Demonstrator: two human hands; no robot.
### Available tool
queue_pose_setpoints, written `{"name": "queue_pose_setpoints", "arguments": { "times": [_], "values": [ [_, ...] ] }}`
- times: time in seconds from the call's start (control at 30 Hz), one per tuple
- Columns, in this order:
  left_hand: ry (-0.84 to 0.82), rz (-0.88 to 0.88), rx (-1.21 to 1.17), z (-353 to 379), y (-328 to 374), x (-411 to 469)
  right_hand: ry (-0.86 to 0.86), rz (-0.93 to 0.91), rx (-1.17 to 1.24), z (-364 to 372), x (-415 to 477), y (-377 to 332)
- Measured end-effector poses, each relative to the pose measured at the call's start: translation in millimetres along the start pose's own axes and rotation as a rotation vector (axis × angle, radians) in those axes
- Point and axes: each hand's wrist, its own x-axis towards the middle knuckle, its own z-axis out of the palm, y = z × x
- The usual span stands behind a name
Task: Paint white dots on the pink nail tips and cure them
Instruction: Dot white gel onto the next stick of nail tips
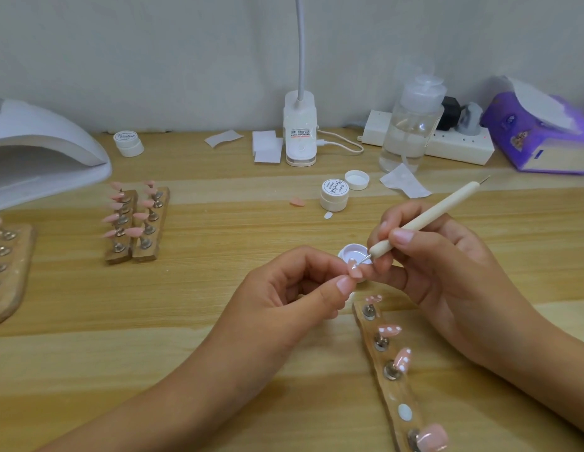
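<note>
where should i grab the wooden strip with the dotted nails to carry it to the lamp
Probably pinch the wooden strip by its long edges at the empty pad where no tip stands, coming from above. The dotted tips sit raised on pegs, so fingers elsewhere could smudge the dots.

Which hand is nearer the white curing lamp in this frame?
Left. The left hand pinches a pink nail tip mid-table, with the curing lamp far off to its left. The right hand, holding the dotting tool, sits even further right.
</note>
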Motion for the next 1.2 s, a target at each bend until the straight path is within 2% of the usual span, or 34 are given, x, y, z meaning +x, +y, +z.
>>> {"name": "queue_pose_setpoints", "arguments": {
  "times": [0.43,0.5,0.57,0.63,0.77,0.97,1.2],
  "values": [
    [-0.005,0.007,-0.002,0.5,1.8,0.1,-0.003,-0.037,0.063,-5.1,2.5,-1.4],
    [-0.001,0.002,-0.009,0.2,1.9,0.1,0.067,-0.107,-0.037,-9.1,4.8,-2.9],
    [0.005,-0.001,-0.017,0.3,1.6,0.5,0.127,-0.2,-0.294,-12.9,6.8,-3.8],
    [0.01,-0.003,-0.023,0.4,1.4,0.7,0.113,-0.232,-0.52,-14.5,7.6,-1.5],
    [0.01,-0.002,-0.025,-0.3,1.6,-0.1,0.082,-0.212,-0.757,-14.2,6.1,3.5],
    [0.012,-0.008,-0.032,-0.7,1.7,-0.3,0.009,-0.264,-0.921,-13.8,5.0,4.2],
    [0.016,-0.01,-0.036,-0.8,1.2,-0.2,-0.038,-0.284,-0.967,-13.6,5.8,5.8]
  ]
}}
